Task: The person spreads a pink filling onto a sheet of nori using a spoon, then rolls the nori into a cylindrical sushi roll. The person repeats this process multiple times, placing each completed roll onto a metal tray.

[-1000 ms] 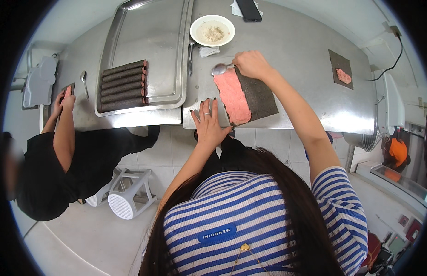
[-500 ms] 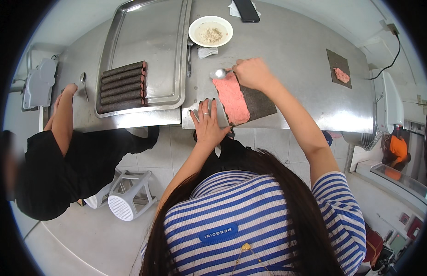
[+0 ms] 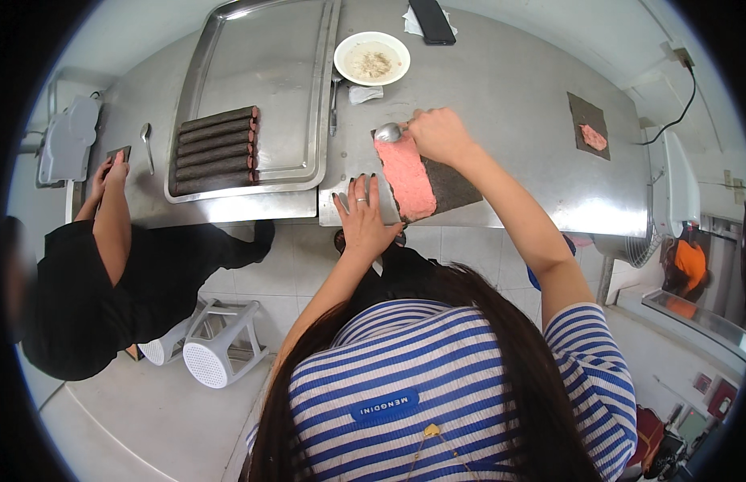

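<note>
A dark seaweed sheet [image 3: 457, 189] lies on the steel table in front of me, with a band of pink meat paste [image 3: 408, 178] spread along its left part. My right hand [image 3: 439, 135] is closed round the handle of a metal spoon [image 3: 387, 133], whose bowl rests at the far end of the paste. My left hand [image 3: 367, 215] lies with fingers spread on the table at the sheet's near left edge, its thumb by the sheet's near corner. Nothing shows in the left hand.
Left of me, a large metal tray [image 3: 252, 76] holds several seaweed rolls [image 3: 216, 149]. Beyond stand a white bowl [image 3: 372, 59] of cloudy liquid and a black phone [image 3: 431, 22]. Another seaweed sheet [image 3: 588, 112] with paste lies far right. A co-worker [image 3: 116, 217] works at the left, near a spoon [image 3: 147, 149].
The spoon bowl has shifted slightly right and nearer, onto the far end of the paste. My left hand stays put. The co-worker's hands have moved slightly, and a dark piece now shows by them.
</note>
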Action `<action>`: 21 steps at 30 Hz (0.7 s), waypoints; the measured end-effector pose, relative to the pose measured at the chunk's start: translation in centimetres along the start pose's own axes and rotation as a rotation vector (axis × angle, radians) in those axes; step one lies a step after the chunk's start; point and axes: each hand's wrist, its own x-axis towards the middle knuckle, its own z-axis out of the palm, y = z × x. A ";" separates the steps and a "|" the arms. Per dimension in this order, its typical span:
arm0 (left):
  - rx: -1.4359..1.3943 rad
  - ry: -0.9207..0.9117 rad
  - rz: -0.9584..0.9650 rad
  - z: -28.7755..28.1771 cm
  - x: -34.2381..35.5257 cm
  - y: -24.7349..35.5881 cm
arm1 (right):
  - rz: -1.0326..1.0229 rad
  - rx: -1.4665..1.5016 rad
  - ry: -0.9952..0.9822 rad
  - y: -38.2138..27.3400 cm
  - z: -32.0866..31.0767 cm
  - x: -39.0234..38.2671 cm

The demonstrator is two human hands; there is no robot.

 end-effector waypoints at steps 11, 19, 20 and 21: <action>0.018 0.025 0.009 0.3 -0.1 -0.1 | 0.131 0.162 -0.063 -0.3 1.4 -4.2; 0.034 -0.026 -0.020 -0.2 0.0 0.1 | 0.186 0.374 -0.207 -0.4 0.1 -10.1; 0.034 -0.021 -0.019 -0.1 0.1 0.1 | 0.248 0.367 -0.171 -0.1 0.0 -9.1; 0.044 -0.020 -0.011 -0.1 0.1 0.1 | 0.311 0.364 -0.134 0.2 0.0 -8.3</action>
